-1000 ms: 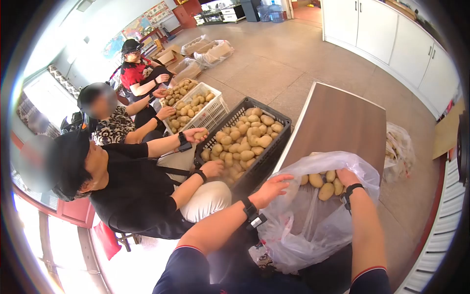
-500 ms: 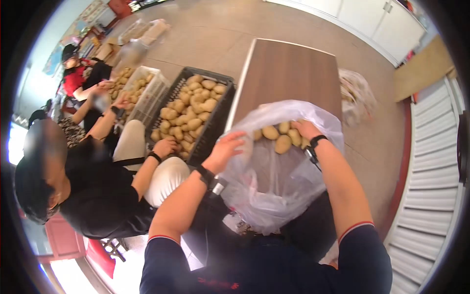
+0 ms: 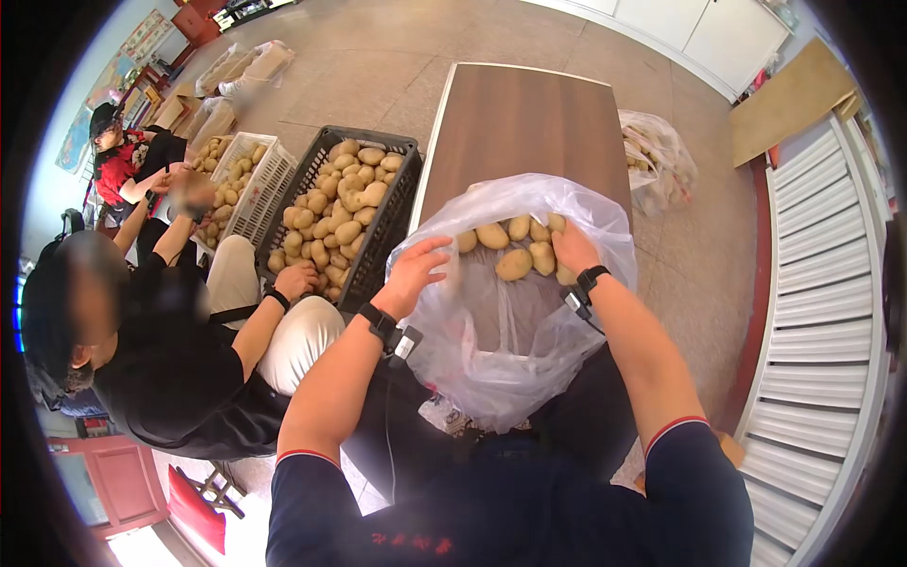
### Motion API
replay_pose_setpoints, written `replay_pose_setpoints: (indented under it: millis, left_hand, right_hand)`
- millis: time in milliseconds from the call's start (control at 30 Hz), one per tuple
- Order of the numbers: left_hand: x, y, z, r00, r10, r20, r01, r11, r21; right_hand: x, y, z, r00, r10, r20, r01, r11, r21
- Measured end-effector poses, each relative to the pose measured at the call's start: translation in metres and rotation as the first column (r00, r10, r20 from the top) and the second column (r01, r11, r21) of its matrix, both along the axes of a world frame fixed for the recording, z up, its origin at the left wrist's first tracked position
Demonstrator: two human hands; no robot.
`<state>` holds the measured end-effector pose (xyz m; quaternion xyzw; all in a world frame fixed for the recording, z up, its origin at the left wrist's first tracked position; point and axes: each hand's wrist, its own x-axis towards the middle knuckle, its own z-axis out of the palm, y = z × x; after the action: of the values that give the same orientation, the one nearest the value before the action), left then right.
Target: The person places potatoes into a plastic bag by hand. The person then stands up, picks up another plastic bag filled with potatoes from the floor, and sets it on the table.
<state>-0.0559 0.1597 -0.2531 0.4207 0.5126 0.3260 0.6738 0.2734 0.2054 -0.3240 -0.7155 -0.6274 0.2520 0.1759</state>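
A clear plastic bag (image 3: 529, 378) lies wide open across my lap and the near end of a brown-topped table. Several potatoes (image 3: 515, 266) rest inside it, mostly along its far side. My left hand (image 3: 413, 274) is at the bag's left rim, fingers stretched and apart, holding nothing. Inside the bag on the right, my right hand (image 3: 573, 250) curls its fingers around a potato (image 3: 556, 222), which shows at the fingertips. Other potatoes lie just left of that hand, and its palm side is partly hidden.
Left of the brown table (image 3: 529, 123) stands a black crate (image 3: 408, 175) full of potatoes, where a seated co-worker's hand (image 3: 298, 279) rests. Beyond it are a white crate (image 3: 274, 194) and another person. A filled plastic bag (image 3: 657, 156) sits on the floor at right.
The view has shifted slightly, moving the scene left and up. My right hand has a potato at its fingertips now. My left hand remains open by the rim.
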Motion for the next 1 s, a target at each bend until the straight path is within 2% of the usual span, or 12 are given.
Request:
replay_pose_setpoints:
  millis: [167, 233, 300, 400, 533, 633, 700, 867, 900, 933, 967, 1000]
  left_hand:
    - [0.000, -0.005, -0.005, 0.999, -0.007, 0.043, 0.007, 1.000, -0.002]
    - [0.002, -0.006, -0.005, 1.000, -0.017, 0.000, 0.017, 1.000, 0.000]
    - [0.005, -0.008, -0.004, 0.999, -0.026, -0.043, 0.026, 1.000, 0.001]
    - [0.006, -0.011, -0.001, 0.997, -0.031, -0.067, 0.031, 1.000, -0.002]
    - [0.007, -0.018, 0.003, 0.995, -0.049, -0.089, 0.050, 0.999, 0.011]
    - [0.009, -0.017, -0.003, 0.996, -0.061, -0.061, 0.062, 0.998, 0.000]
    - [0.010, -0.020, 0.000, 0.998, -0.053, -0.046, 0.053, 0.999, -0.010]
    - [0.019, -0.031, 0.008, 0.993, -0.089, -0.072, 0.092, 0.995, 0.036]
    - [0.020, -0.033, 0.009, 0.995, -0.068, -0.077, 0.071, 0.997, 0.042]
    - [0.021, -0.036, 0.013, 0.994, -0.073, -0.077, 0.077, 0.996, 0.042]
    - [0.023, -0.038, 0.018, 0.994, -0.082, -0.077, 0.086, 0.995, 0.041]
    - [0.023, -0.041, 0.022, 0.994, -0.080, -0.073, 0.082, 0.996, 0.028]
  right_hand:
    - [0.000, -0.034, 0.002, 1.000, 0.018, 0.010, -0.017, 0.998, -0.060]
    - [-0.008, -0.044, -0.001, 1.000, 0.012, 0.010, -0.012, 1.000, 0.007]
    - [-0.012, -0.050, -0.005, 0.994, 0.030, 0.101, -0.037, 0.997, 0.073]
    - [-0.020, -0.054, 0.005, 0.980, 0.002, 0.198, -0.017, 0.997, 0.075]
    - [-0.023, -0.059, 0.011, 0.978, -0.034, 0.205, 0.012, 0.994, 0.106]
    - [-0.022, -0.066, 0.014, 0.995, -0.039, 0.095, 0.026, 0.989, 0.144]
    - [-0.030, -0.080, 0.020, 0.991, -0.096, -0.088, 0.111, 0.976, 0.188]
    - [-0.057, -0.106, 0.030, 0.956, 0.019, -0.291, 0.034, 0.984, 0.177]
    - [-0.066, -0.113, 0.036, 0.831, -0.028, -0.556, 0.050, 0.998, 0.024]
    - [-0.074, -0.117, 0.043, 0.639, -0.115, -0.761, 0.021, 0.991, -0.133]
    - [-0.080, -0.120, 0.048, 0.638, -0.102, -0.763, 0.007, 0.992, -0.127]
    - [-0.086, -0.122, 0.053, 0.548, -0.109, -0.830, -0.062, 0.983, -0.170]
